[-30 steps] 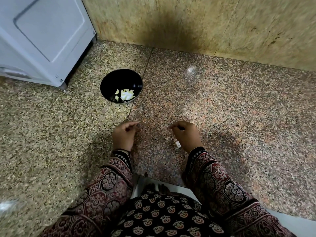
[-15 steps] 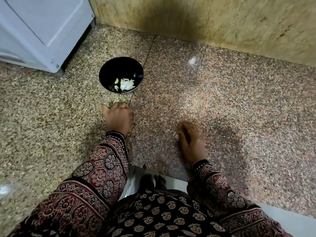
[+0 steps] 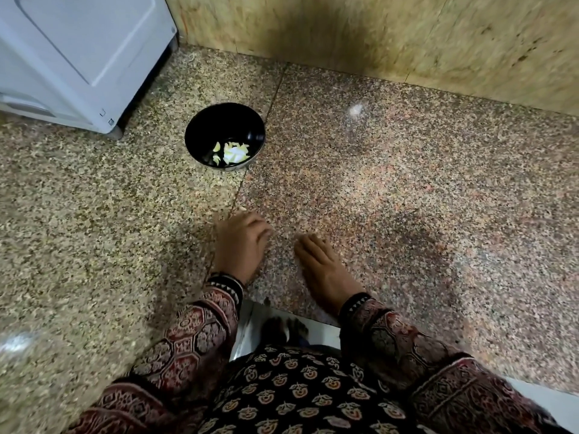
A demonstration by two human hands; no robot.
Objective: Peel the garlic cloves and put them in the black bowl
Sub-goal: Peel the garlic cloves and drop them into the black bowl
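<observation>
The black bowl (image 3: pixel 200 133) stands on the speckled stone counter, left of centre and toward the back, with several peeled garlic cloves (image 3: pixel 233 151) in its bottom. My left hand (image 3: pixel 241 249) rests on the counter well in front of the bowl. Its fingers are loosely curled and nothing shows in them. Just to its right lies my right hand (image 3: pixel 322 267), laid flat with fairly straight fingers pointing toward the bowl. No loose clove is visible on the counter; anything under my hands is hidden.
A white appliance (image 3: pixel 78 57) stands at the back left, close to the bowl. A tan wall (image 3: pixel 376 36) closes off the back. The counter's front edge (image 3: pixel 300 316) runs just behind my wrists. Bare counter (image 3: pixel 423 189) stretches to the right.
My left hand has pulled back from beside the bowl to the middle of the counter. My right hand has flattened onto the surface, and the small white piece beside it is no longer visible.
</observation>
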